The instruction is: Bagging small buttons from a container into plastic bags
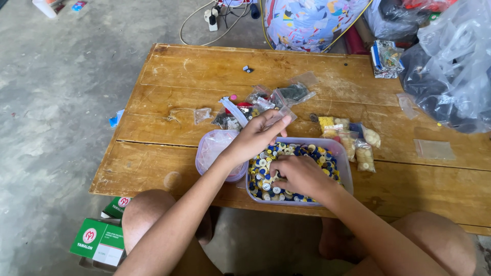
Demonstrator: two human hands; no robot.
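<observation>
We list one low wooden table [204, 71]. On its near edge sits a pale plastic tub [343, 168] of blue, white and yellow buttons [312, 152]. Our right hand [302, 175] digs there, fingers curled into them. Our left hand [253, 138], above the tub's far left corner, pinches a small clear bag [280, 115]. Filled bags [358, 145] lie beside the tub's right wall.

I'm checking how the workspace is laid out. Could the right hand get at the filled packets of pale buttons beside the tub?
Probably yes: the right hand rests in the tub, and the packets lie just past its rim with nothing between.
</observation>
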